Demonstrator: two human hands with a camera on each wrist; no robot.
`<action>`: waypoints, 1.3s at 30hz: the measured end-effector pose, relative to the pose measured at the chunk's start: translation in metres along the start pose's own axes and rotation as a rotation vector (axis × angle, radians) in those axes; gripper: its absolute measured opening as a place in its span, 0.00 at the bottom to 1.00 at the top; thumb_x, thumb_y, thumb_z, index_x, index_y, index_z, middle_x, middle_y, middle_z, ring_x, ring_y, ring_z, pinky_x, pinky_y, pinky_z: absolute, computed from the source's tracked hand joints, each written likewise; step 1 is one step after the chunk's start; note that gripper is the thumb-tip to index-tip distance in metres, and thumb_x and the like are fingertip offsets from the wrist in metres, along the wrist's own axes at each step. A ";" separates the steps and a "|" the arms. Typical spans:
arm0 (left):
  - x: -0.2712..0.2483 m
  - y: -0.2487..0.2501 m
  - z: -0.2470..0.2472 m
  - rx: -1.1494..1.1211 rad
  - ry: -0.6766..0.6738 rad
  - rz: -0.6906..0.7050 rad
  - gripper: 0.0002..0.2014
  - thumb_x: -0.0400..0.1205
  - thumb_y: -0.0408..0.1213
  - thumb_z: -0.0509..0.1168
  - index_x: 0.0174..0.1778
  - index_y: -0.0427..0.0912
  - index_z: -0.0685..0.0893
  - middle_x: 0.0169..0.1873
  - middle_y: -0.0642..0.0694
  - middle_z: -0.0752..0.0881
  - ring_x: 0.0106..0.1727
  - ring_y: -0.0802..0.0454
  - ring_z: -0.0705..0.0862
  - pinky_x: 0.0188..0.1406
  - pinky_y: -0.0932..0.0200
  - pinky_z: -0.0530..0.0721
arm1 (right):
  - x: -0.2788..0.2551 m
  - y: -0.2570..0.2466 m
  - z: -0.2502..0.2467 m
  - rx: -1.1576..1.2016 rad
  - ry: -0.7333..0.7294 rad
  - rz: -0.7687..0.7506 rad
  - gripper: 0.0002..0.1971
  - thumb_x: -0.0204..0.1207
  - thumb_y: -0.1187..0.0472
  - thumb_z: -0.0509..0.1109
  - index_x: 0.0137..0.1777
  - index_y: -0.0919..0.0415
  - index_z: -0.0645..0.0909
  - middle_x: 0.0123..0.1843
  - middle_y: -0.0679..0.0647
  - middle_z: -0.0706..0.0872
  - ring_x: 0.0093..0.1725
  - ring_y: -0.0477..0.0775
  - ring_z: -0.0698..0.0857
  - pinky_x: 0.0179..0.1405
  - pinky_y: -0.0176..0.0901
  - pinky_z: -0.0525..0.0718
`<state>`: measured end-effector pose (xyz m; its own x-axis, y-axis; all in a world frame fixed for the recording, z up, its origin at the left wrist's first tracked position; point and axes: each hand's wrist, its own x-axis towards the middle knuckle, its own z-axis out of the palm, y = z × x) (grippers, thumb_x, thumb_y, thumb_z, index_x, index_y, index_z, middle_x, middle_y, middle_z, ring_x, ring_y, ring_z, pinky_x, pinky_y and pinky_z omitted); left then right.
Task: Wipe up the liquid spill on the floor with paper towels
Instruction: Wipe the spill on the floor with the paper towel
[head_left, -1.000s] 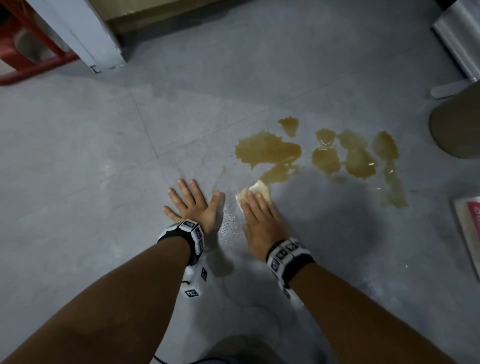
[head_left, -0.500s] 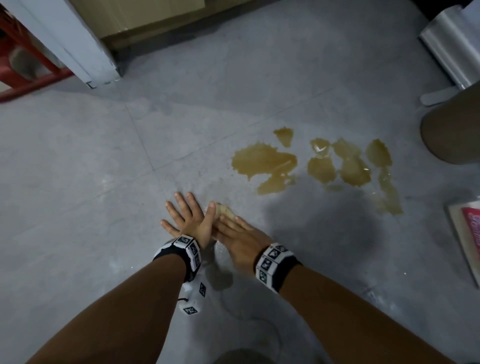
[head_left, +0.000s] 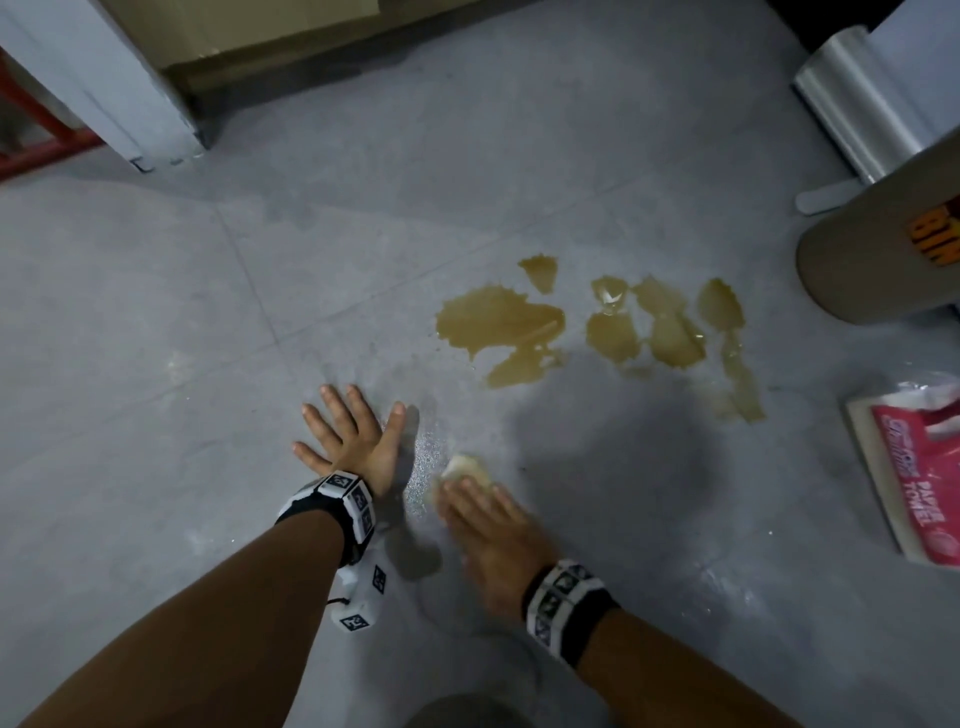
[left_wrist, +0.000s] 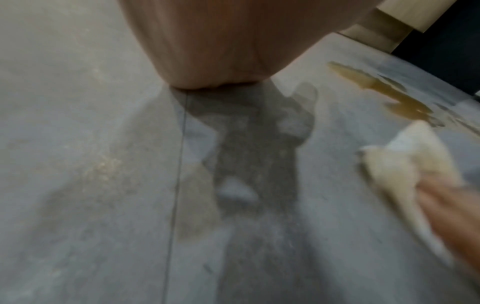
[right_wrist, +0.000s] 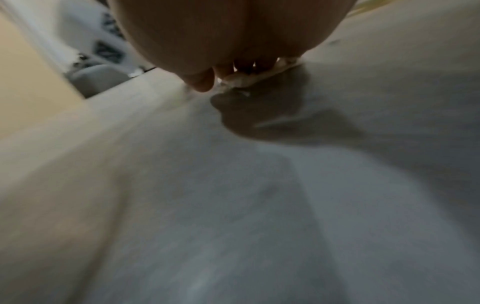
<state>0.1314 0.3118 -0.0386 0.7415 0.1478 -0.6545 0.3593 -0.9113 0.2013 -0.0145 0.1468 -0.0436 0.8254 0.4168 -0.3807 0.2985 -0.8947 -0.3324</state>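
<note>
Pressing down on a stained paper towel (head_left: 466, 470), the right hand (head_left: 485, 530) is seen just below the middle of the head view, its fingers laid fairly straight over the wad so that only the towel's upper edge shows beyond the fingertips. In the left wrist view the same towel (left_wrist: 405, 164) appears at the right edge, yellowed and crumpled, with blurred fingers (left_wrist: 446, 205) on top of it. In the right wrist view the fingertips (right_wrist: 200, 81) are seen flat against the damp paper; no curl around it can be made out.

To the left of that hand, the left hand (head_left: 353, 441) is spread flat on the grey floor (head_left: 156, 338), palm down, all 5 digits splayed and nothing held. A wet sheen is visible on the floor between the 2 hands.

Above and to the right of the towel, the brown liquid spill (head_left: 498, 322) lies in several separate puddles, 1 large patch near the centre of the frame and smaller ones trailing toward the right. The towel is near the large patch but apart from it.

At the right edge a pink paper towel pack (head_left: 914, 467) is seen lying on the floor. In the upper right a tan cylindrical bin (head_left: 883, 249) stands, with a roll of clear film (head_left: 862, 109) above it.
</note>
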 end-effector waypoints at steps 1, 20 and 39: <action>0.000 0.000 0.001 0.007 0.023 -0.003 0.39 0.85 0.67 0.40 0.86 0.53 0.34 0.84 0.49 0.27 0.83 0.43 0.25 0.78 0.30 0.28 | 0.002 0.014 -0.002 0.054 0.056 0.049 0.33 0.77 0.52 0.55 0.83 0.60 0.61 0.85 0.56 0.61 0.83 0.58 0.59 0.79 0.61 0.64; 0.001 0.001 0.008 0.042 0.061 -0.011 0.40 0.84 0.69 0.42 0.88 0.51 0.39 0.86 0.47 0.32 0.85 0.40 0.30 0.80 0.27 0.33 | -0.001 0.069 -0.013 0.203 0.307 0.544 0.36 0.78 0.49 0.52 0.84 0.66 0.54 0.86 0.60 0.52 0.85 0.63 0.48 0.80 0.65 0.50; -0.007 0.005 0.004 0.087 0.059 -0.006 0.46 0.81 0.72 0.43 0.87 0.48 0.34 0.85 0.46 0.30 0.85 0.38 0.29 0.81 0.28 0.35 | -0.021 0.042 0.010 0.195 0.311 0.311 0.34 0.79 0.52 0.50 0.85 0.62 0.53 0.87 0.56 0.48 0.85 0.59 0.45 0.82 0.59 0.48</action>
<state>0.1259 0.3052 -0.0358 0.7722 0.1733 -0.6113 0.3149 -0.9400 0.1314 -0.0240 0.1014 -0.0578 0.9744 0.0397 -0.2215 -0.0562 -0.9102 -0.4102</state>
